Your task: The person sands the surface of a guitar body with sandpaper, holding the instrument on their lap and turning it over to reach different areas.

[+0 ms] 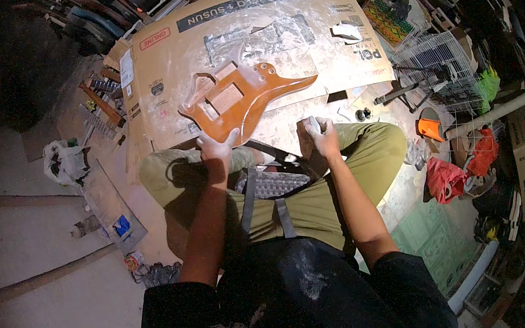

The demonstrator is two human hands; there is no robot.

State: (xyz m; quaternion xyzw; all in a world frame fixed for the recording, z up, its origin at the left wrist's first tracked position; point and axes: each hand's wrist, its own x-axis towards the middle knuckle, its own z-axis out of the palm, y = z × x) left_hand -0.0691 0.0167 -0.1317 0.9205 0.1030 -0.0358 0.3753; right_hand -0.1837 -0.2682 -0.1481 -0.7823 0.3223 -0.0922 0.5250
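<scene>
A glossy orange-brown electric guitar body (pixel 254 113) lies on a dusty cardboard sheet (pixel 344 77) in front of my crossed legs. It has a rectangular cutout, several round holes and a long pointed horn on the right. My left hand (pixel 215 146) grips its near edge, thumb on top and fingers around the rim, partly hidden. Right of the body and apart from it, my right hand (pixel 324 137) is closed on a small brown, dusty piece (pixel 305 134) that looks like sandpaper. White dust coats the fingers.
A crumpled white piece (pixel 347 33) lies on the cardboard's right. Tools (pixel 102 104) are scattered on the left, near a white plastic bag (pixel 65 162). At right are a wire rack (pixel 439 68), an orange object (pixel 430 130) and a red bag (pixel 445 178).
</scene>
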